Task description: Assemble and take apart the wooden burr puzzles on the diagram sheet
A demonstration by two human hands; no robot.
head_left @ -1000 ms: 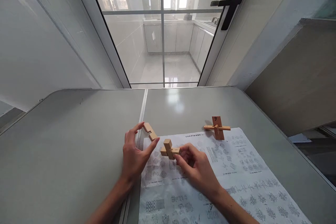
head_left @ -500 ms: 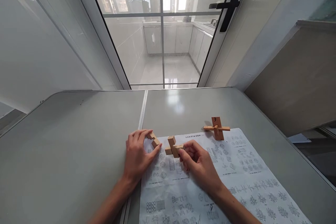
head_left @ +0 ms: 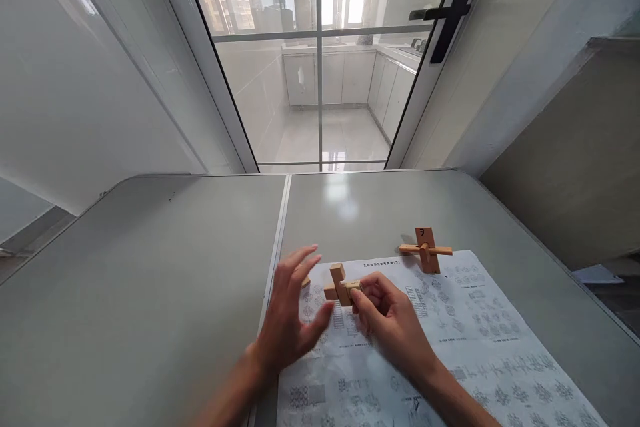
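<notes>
Between the thumb and fingers of my right hand (head_left: 387,307) is a small assembly of notched wooden puzzle blocks (head_left: 342,287), held just above the printed sheet (head_left: 370,373). My left hand (head_left: 295,310) is open, fingers spread, with its thumb close to the left end of that assembly. Behind the left hand, another wooden block (head_left: 305,281) rests near the sheet's upper left corner, mostly hidden by the fingers. Farther right, an interlocked wooden cross puzzle (head_left: 426,250) with a dark mark on its upright piece stands at the sheet's top edge.
The sheet lies on a grey table (head_left: 175,293) with a pale seam strip (head_left: 276,240) running through it. Beyond the far edge is a glass door with a black handle (head_left: 454,17). A wall stands at the left.
My left hand has let go of the notched wooden block and moved right with its fingers spread. My right hand still holds the puzzle assembly. The whole view has shifted slightly.
</notes>
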